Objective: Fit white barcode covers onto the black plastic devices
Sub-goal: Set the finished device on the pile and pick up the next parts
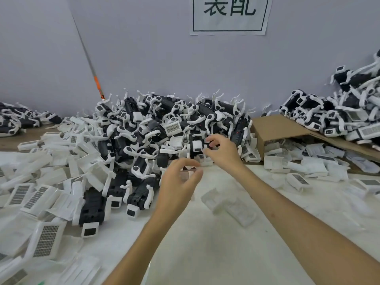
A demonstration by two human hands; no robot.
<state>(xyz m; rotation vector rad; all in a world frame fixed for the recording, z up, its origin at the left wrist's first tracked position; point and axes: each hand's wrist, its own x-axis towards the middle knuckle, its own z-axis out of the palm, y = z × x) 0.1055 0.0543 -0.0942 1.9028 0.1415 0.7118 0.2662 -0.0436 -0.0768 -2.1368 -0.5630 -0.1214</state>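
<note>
Our right hand (221, 150) pinches a black device (193, 150) at the pile's (144, 128) near edge. Left hand (178, 182) fingers pinch a blurry white cover (188, 172) just below it. We'd square the edges first, then press.

Left hand (176, 186) raised, fingers (186, 161) curled in a pinch; right hand (223, 152) reaches farther forward, fingers (213, 137) bent, gripping.

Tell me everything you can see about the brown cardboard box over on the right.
The cardboard box is plain brown board, lying on its side by the pale wall, just right of the right hand, which does not touch it. Its open mouth faces the camera; white covers lie in it and spill onto the table. A heap of black-and-white devices rests on its upper face toward the right.
</note>
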